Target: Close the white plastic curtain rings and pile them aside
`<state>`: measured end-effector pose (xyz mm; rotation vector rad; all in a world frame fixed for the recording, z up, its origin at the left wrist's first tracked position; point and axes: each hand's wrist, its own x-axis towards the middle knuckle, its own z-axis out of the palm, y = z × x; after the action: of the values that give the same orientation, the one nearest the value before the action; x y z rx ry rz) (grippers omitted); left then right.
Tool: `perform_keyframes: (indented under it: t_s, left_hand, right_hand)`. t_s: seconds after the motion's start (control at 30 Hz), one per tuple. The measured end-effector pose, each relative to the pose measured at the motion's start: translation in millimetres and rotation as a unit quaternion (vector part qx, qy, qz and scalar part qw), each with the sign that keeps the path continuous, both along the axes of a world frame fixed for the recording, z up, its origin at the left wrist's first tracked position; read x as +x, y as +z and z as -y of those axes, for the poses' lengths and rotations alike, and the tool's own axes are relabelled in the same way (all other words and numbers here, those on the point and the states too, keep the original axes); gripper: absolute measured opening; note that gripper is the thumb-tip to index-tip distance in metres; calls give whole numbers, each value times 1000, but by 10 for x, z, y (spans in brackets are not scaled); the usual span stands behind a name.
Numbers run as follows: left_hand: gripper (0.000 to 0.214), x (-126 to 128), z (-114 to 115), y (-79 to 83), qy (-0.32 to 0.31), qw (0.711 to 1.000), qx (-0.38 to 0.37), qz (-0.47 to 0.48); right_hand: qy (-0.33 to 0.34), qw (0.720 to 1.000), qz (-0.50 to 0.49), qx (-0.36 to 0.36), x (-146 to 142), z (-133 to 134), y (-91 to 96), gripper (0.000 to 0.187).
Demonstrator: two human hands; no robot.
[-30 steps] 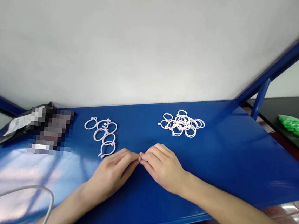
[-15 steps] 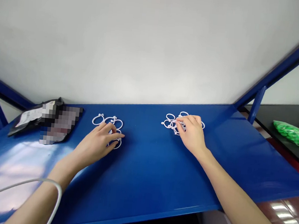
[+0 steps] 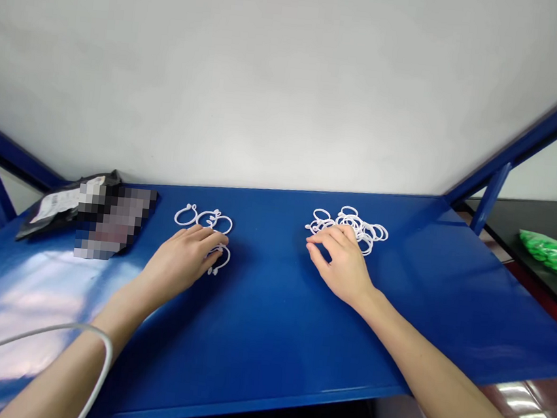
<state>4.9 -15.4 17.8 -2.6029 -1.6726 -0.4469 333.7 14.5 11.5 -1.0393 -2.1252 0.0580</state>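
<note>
My left hand [image 3: 182, 257] lies flat with its fingers stretched over a small group of white plastic rings [image 3: 203, 219] at the left of the blue table top [image 3: 270, 294]. Some rings of that group are hidden under the fingers. My right hand [image 3: 343, 262] sits at the near edge of a larger heap of white rings [image 3: 365, 229] on the right. Its fingers are curled towards the thumb, touching the heap's front, and what they pinch is hidden.
A black packet [image 3: 56, 210] lies at the back left of the table. A white cable [image 3: 79, 333] loops over my left forearm. A blue frame strut [image 3: 525, 150] rises at the right; beyond it a green bag [image 3: 552, 254] rests on a black surface.
One second ago both hands met at the table's front middle. They parted, the left to the small ring group, the right into the heap; the right has since drawn back slightly.
</note>
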Motion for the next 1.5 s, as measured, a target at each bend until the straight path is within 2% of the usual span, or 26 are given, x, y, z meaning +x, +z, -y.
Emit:
perform_keyframes:
  t_s: [0.13, 0.23, 0.37, 0.47, 0.63, 0.73, 0.8, 0.87, 0.93, 1.0, 1.1, 1.2, 1.3, 1.4, 1.5]
  left_hand:
    - [30, -40, 13, 19, 46, 998, -40, 18]
    - [31, -53, 23, 91, 79, 993, -74, 47]
    - [27, 34, 53, 213, 76, 984, -104, 121]
    - [25, 208, 111, 246, 62, 971, -136, 188]
    - [26, 537, 246, 151, 2, 918, -276, 285]
    - [24, 649, 293, 100, -15, 889, -324, 324]
    - [23, 677, 308, 101, 0, 900, -282, 333]
    - [21, 682, 324, 128, 10, 927, -190, 323]
    - [17, 681, 351, 160, -15, 946, -110, 304]
    - [13, 693, 388, 177, -66, 950, -81, 293]
    - [8, 740, 435, 153, -91, 946, -73, 302]
    - [5, 788, 453, 104, -61, 937, -89, 333]
    - [5, 808, 455, 80, -31, 911, -127, 391]
    - [8, 813, 456, 77, -7, 882, -160, 444]
    - [9, 820, 452, 67, -4, 875, -176, 450]
  right_hand:
    - [4, 1000, -8, -12, 11, 19, 10, 11]
    - [10, 1000, -7, -15, 4, 34, 13, 12]
    - [29, 1000, 2, -9, -54, 82, 20, 14]
    - [79, 996, 33, 12, -161, 194, 26, 16]
    - [200, 973, 87, 77, -383, 470, -3, 20]
    - [271, 960, 58, 38, -442, 537, -31, 17]
    - [277, 960, -1, -31, -437, 523, -41, 15]
    - [252, 959, -72, -105, -412, 487, -39, 17]
    - [218, 952, -127, -171, -382, 455, -26, 18]
    - [192, 945, -150, -219, -360, 439, -6, 18]
    - [174, 937, -154, -261, -349, 437, 19, 16]
    - [167, 925, -165, -299, -353, 434, 30, 18]
    - [149, 912, -194, -328, -356, 425, 37, 24]
    - [141, 911, -210, -327, -351, 423, 45, 13]
    - [146, 917, -200, -314, -348, 430, 54, 3]
